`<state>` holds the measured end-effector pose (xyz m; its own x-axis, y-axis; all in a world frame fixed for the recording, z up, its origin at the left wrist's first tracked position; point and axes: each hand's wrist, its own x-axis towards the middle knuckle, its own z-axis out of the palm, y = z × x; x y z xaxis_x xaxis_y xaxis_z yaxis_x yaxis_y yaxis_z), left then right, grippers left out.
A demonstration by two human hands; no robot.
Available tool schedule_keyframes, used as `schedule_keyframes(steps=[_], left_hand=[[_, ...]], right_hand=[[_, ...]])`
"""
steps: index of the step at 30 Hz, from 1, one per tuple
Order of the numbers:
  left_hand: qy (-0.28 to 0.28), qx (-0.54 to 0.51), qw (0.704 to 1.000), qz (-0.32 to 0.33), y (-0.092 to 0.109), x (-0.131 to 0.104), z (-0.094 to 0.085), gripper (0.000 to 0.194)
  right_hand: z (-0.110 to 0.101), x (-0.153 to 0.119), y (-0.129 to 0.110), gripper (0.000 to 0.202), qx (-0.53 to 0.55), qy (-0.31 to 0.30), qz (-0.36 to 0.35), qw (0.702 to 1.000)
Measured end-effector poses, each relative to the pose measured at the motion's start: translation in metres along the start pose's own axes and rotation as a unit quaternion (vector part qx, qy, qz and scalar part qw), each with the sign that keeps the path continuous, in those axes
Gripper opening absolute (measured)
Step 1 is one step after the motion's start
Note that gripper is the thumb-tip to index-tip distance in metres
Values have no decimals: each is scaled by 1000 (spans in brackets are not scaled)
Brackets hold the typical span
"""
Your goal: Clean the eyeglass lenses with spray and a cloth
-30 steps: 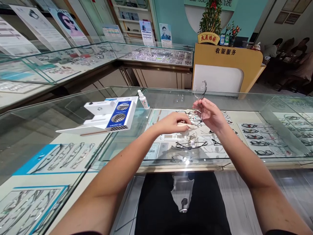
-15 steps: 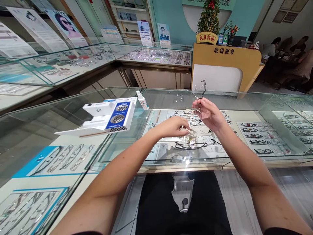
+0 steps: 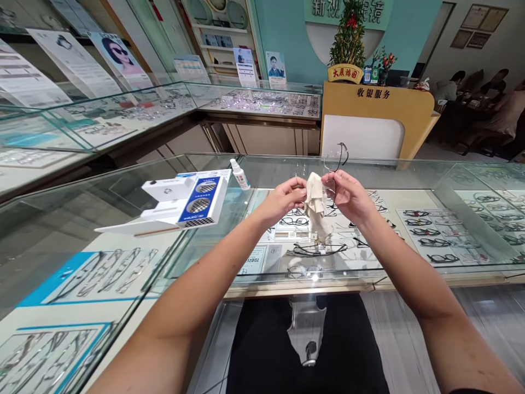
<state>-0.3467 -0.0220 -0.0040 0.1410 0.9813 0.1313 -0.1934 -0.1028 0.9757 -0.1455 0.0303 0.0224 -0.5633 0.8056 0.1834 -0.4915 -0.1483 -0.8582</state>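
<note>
Dangling cloth (image 3: pixel 315 198), pinched by left hand (image 3: pixel 286 200), beside glasses (image 3: pixel 340 157) pinched by right hand (image 3: pixel 349 197).

Matt cream cloth (image 3: pixel 315 198), glossy glass countertop (image 3: pixel 205 243), white plastic bottle (image 3: pixel 240 175)

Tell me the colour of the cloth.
The cloth is cream; the head view shows it best.

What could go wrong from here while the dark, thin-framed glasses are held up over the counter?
The dark, thin-framed glasses are held only by the fingertips of the right hand, so they might slip onto the glass-topped counter. The cream cloth hangs loosely beside them and could snag the frame. The small white bottle stands beyond the left hand, which might knock it over if it swings outward.
</note>
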Motion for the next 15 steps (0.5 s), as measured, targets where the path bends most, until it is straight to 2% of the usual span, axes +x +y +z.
schedule_keyframes(steps=[5,9,15], left_hand=[[-34,-18,999,-3,-2,-1,2,51],[-25,6,1000,-2,-3,-3,7,61],[-17,67,998,5,-4,-5,16,59]], right_hand=[[2,1,4,38,-9,25,-5,1000],[5,-1,5,39,-19,34,-11,999],[14,-5,9,44,-47,29,-8,998]])
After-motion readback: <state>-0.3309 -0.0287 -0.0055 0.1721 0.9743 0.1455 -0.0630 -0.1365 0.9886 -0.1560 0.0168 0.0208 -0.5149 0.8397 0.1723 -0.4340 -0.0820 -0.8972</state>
